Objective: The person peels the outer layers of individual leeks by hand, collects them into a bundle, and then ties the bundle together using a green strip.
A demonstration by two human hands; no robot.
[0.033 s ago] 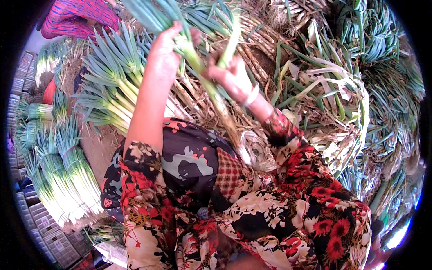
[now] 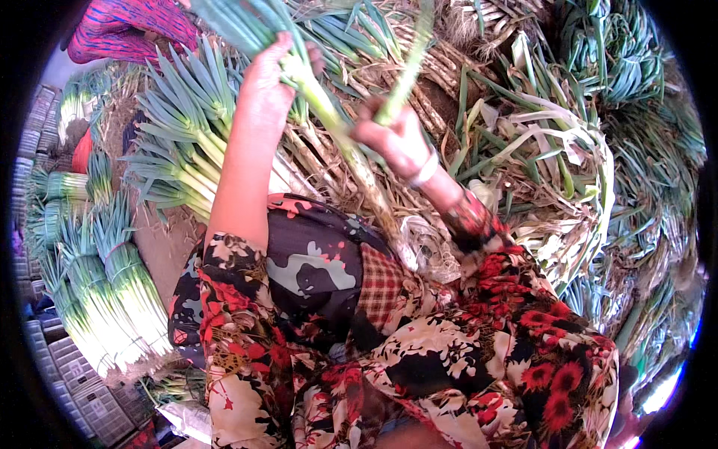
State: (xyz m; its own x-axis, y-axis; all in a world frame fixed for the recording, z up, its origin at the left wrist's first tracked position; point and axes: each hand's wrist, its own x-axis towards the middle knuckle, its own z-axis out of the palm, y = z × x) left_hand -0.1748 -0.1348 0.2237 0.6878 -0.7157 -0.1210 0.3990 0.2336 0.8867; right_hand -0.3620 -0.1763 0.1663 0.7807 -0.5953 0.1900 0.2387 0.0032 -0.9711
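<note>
left hand (image 2: 268,81): you are holding it closed around the green onion (image 2: 363,170), below its leaves (image 2: 243,28).
right hand (image 2: 399,142): you are clutching a green leaf strip (image 2: 408,73) in closed fingers.
green onion: it is slanting between your hands toward your checked cloth (image 2: 380,290).

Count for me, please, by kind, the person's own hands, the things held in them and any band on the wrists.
Hands (left hand, right hand): 2
Long leafy stalk: 1
Green leaf strip: 1
White wristband: 1
Total: 5
</note>
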